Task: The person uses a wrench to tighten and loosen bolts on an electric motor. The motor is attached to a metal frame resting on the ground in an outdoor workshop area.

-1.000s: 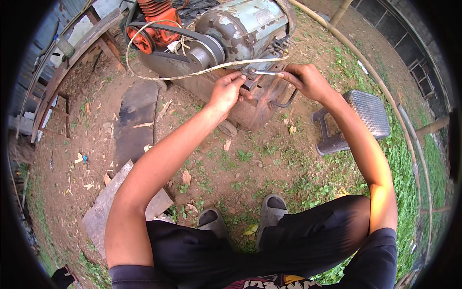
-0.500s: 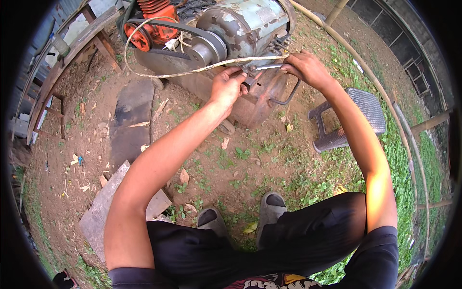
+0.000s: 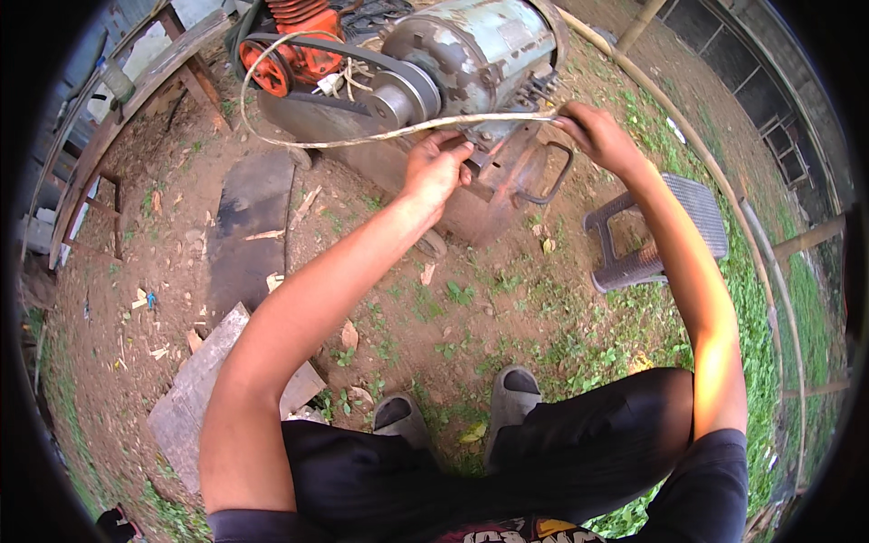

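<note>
Cord (image 3: 380, 138), pale, runs across frame top, pinched by right hand (image 3: 593, 136); left hand (image 3: 436, 167) seemingly closed on it, before grey motor (image 3: 480, 54). Plastic stool (image 3: 661, 231) right.

Outdoor yard workshop: bare dirt ground (image 3: 181, 271) with patchy grass, rusty grey electric motor (image 3: 471, 54) belted to orange compressor (image 3: 294, 41), weathered wooden planks (image 3: 195, 398), grey plastic stool (image 3: 661, 231), wire fencing.
</note>
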A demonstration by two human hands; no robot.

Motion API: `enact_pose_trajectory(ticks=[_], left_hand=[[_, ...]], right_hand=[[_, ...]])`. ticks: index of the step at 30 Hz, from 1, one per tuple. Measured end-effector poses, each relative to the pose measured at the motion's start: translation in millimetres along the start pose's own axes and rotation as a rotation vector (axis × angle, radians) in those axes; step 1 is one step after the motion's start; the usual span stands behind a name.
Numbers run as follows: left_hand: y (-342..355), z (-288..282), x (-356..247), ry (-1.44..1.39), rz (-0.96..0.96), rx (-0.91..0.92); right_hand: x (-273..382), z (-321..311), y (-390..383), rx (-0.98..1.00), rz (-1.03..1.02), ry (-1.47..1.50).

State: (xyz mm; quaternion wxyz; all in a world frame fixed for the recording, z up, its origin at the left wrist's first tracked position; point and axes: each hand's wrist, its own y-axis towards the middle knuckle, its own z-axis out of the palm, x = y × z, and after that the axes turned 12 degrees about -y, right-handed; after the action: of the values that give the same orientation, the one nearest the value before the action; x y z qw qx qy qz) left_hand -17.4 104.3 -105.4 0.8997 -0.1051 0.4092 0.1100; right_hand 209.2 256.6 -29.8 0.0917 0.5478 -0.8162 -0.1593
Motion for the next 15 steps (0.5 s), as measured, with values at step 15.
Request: enact_pose_trajectory(ticks=[15], left_hand=[[-3,-1,-2,0.011,0.009,-0.025]], right_hand=[[124,-26,-21,0.192,0.493,0.14]])
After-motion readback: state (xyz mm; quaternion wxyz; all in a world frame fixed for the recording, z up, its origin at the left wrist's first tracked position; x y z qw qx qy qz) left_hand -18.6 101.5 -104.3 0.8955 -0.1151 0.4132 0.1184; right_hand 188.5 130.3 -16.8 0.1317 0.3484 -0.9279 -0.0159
